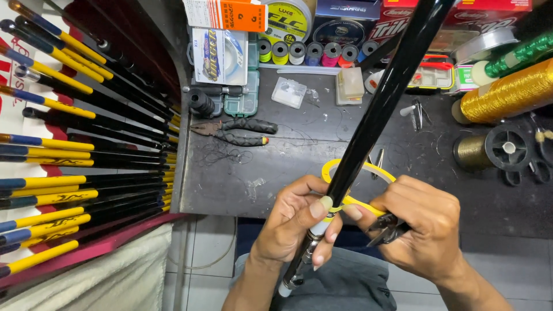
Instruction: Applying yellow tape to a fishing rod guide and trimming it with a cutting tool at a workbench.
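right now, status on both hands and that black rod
Left hand gripping black rod low. Right hand on yellow tape roll behind rod, small tool tucked in palm. Pliers lie apart on bench.

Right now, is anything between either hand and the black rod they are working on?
Nothing visible. The left hand grips the black rod directly, thumb pressed on it. The right hand holds yellow-handled scissors whose loop sits against the rod, so only that tool lies between them.

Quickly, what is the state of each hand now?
Left hand: closed on the black rod.
Right hand: closed, holding the yellow tape roll and a small metal tool.
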